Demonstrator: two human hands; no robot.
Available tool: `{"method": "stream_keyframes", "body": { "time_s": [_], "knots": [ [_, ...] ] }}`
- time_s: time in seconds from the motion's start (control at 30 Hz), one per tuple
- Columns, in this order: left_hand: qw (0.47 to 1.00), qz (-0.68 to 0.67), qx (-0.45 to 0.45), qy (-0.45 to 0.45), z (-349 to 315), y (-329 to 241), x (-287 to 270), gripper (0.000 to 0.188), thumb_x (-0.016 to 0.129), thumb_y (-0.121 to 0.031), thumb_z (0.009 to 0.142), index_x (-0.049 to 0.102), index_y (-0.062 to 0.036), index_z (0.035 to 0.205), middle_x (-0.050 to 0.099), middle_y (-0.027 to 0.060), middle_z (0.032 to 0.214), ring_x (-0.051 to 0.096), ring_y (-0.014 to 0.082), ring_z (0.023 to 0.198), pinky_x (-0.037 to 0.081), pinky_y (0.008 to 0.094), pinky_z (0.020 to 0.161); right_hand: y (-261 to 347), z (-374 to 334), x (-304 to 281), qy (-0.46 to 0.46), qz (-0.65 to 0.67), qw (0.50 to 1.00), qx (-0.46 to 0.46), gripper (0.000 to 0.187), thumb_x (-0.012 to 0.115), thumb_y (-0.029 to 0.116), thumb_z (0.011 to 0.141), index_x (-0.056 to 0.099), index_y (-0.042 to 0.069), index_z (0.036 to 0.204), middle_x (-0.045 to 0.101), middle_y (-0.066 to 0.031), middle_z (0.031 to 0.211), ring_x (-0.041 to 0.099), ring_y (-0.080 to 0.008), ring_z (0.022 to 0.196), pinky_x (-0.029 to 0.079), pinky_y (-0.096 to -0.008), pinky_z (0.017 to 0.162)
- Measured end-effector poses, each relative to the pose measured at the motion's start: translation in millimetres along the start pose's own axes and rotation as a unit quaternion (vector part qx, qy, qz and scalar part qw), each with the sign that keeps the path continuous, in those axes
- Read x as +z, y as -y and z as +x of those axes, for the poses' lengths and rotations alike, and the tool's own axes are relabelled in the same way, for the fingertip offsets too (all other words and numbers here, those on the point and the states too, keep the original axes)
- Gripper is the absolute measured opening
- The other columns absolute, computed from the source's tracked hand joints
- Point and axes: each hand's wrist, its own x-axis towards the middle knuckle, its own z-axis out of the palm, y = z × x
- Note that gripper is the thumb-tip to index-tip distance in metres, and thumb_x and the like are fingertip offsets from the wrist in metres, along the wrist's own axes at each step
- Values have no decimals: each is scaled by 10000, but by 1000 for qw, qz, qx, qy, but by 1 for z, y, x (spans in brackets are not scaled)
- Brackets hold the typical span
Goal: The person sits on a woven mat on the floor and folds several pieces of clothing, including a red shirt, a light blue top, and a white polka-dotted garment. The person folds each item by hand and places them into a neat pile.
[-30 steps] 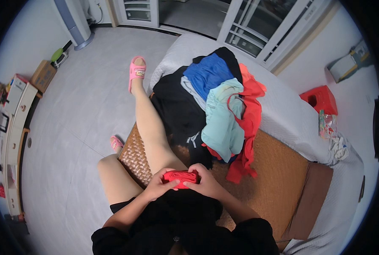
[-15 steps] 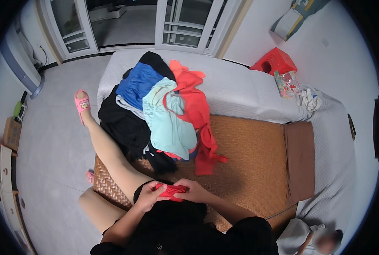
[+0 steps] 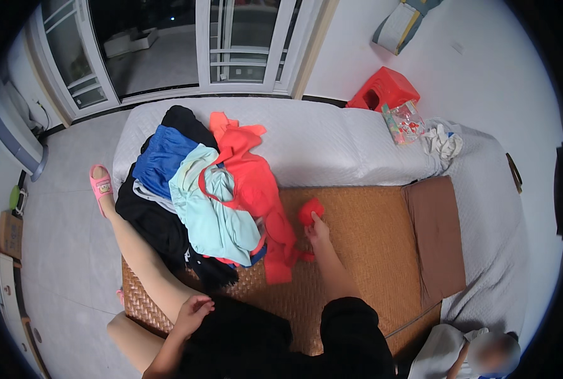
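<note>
My right hand reaches forward over the woven mat, its fingers closed round a small rolled bundle of red cloth. Half curled and with nothing seen in it, my left hand is over my lap, its fingers loosely apart. To the left of the red bundle lies a heap of clothes: a red garment with long strips, a pale mint garment, blue shorts and black clothing. Whether the bundle touches the mat, I cannot tell.
A brown cushion lies at the mat's right end. Behind is a white quilted sofa cover, with a red plastic stool, a clear package and crumpled white cloth. Another person is at the lower right.
My right hand has carried the red bundle from my lap out to the mat, right of the clothes heap. My left hand has let go of it and moved left and down. The view has shifted.
</note>
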Motion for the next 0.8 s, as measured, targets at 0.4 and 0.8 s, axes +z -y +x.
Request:
{"method": "stream_keyframes", "body": {
  "time_s": [0.4,0.8],
  "knots": [
    [970,-149,-100,-162,-42,6,-31,125,484,-67,895,507,4,995,598,122,868,624,205,762,511,276,690,10,28,45,-11,-723,424,-545,336,667,164,628,525,98,926,481,-111,952,455,-302,974,387,-442,776],
    [979,-118,-87,-140,-31,9,-32,109,476,-47,890,512,7,978,604,105,792,625,182,646,511,241,594,4,-3,78,201,-482,732,-438,374,675,143,698,553,28,1033,511,-128,1124,482,-262,1060,398,-349,901]
  ]
}}
